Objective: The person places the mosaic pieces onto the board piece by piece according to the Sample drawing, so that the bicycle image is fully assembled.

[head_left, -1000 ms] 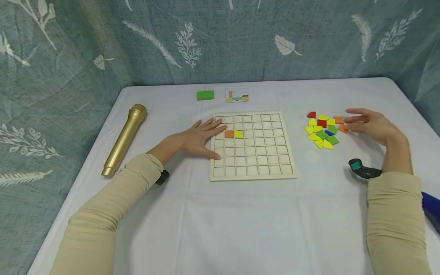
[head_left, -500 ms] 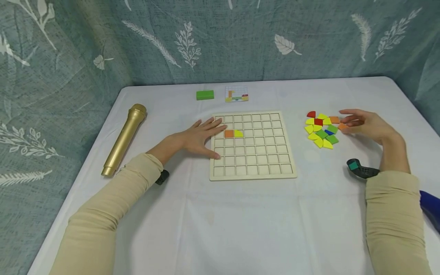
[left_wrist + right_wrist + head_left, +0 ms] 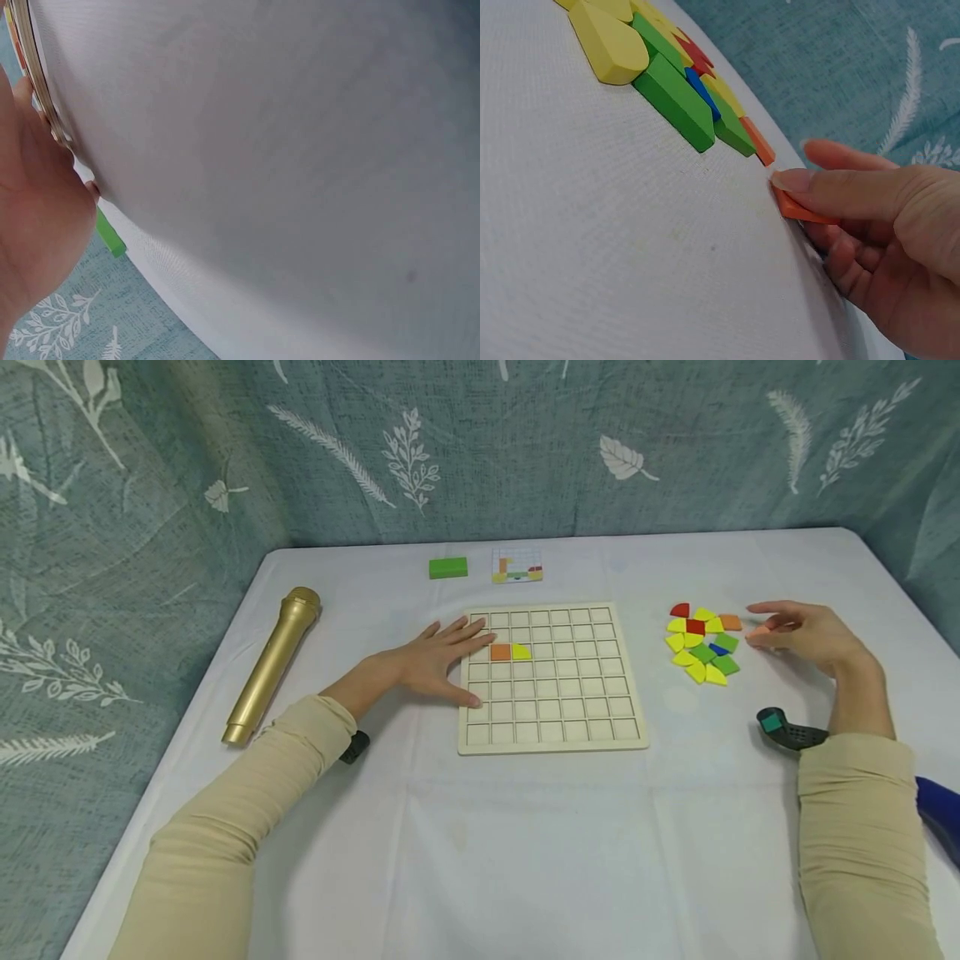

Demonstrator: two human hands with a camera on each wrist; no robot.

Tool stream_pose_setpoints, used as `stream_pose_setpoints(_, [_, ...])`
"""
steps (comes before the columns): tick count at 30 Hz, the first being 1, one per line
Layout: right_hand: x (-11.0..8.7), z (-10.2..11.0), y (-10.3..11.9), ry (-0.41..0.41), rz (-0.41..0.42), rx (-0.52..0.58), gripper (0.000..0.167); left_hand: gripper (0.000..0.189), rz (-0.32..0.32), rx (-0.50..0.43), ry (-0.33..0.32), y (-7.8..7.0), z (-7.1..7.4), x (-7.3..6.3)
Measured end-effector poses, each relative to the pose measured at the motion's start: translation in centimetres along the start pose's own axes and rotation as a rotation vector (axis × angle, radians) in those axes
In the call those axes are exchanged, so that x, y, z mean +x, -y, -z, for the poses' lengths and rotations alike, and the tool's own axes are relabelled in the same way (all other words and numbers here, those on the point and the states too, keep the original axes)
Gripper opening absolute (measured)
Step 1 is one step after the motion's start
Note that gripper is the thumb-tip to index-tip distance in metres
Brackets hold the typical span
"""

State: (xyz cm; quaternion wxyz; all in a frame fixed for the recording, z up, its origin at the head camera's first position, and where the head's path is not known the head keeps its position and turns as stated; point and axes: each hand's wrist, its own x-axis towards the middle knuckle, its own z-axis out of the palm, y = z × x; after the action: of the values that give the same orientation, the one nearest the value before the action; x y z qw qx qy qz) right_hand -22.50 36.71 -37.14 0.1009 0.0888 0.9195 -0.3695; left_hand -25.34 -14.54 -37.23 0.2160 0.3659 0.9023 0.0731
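Note:
A pale wooden grid board (image 3: 555, 693) lies mid-table, with an orange square tile (image 3: 500, 652) and a yellow quarter-round tile (image 3: 521, 652) side by side in its cells. My left hand (image 3: 438, 662) rests spread across the board's left edge, fingers straight. At the right, my right hand (image 3: 813, 635) pinches an orange tile (image 3: 802, 210) between thumb and fingers, just beside a loose cluster of tiles. Nearest to it in that cluster are another orange tile (image 3: 730, 622) and a green tile (image 3: 726, 643). Red, yellow and blue tiles make up the rest.
Behind the board lie a green block (image 3: 447, 567) and a small printed pattern card (image 3: 517, 565). A gold microphone (image 3: 272, 667) lies at the left of the white-covered table. A dark blue object (image 3: 937, 818) shows partly beyond the right sleeve.
My right hand moved left to the orange tiles, pushing one against the cluster, and now pinches the other, shifted slightly right. The left hand stays in place.

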Motion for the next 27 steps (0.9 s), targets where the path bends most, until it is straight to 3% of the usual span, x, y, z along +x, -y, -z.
stream_pose_setpoints(6, [-0.2,0.3,0.0,-0.143,-0.136,0.118,0.073,0.104,0.002,0.003,-0.005,0.1,-0.1,0.1])
stream_pose_setpoints(11, [-0.3,1.1,1.0,-0.206,-0.119,0.414,0.064,0.104,0.002,0.005,-0.004,0.0,-0.1,0.1])
stream_pose_setpoints(14, [-0.4,1.4,2.1,-0.202,-0.092,0.629,0.061,0.104,0.003,0.007,-0.006,0.0,-0.1,0.1])
stream_pose_setpoints(18, [-0.4,1.4,3.3,-0.179,-0.096,0.808,0.063,0.104,0.002,0.005,-0.007,0.0,-0.1,0.1])
stream_pose_setpoints(24, [0.0,0.5,4.6,-0.117,-0.051,0.893,0.061,0.105,-0.003,0.003,-0.001,-0.1,0.0,0.0])
stream_pose_setpoints(27, [0.6,-0.1,4.6,-0.107,-0.016,0.866,0.053,0.104,-0.004,0.004,0.001,-0.1,0.0,0.0])
